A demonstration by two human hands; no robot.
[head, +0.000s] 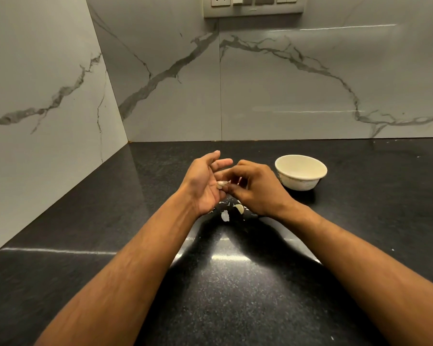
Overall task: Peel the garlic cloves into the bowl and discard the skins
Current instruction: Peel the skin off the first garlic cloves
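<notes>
Nearest, loose garlic skins (231, 211) are scattered on the black counter (235, 283), well in from its front edge and directly beneath the hands. Above them, a garlic clove (221, 184) is held by the left hand (205, 186), whose thumb presses it against the lower fingers while the upper fingers are spread straight. The clove is pinched from the other side by the curled fingers of the right hand (255, 188). Farther back and to the right, a white bowl (301, 172) is set upright, short of the counter's back edge below the marble wall (285, 83)
</notes>
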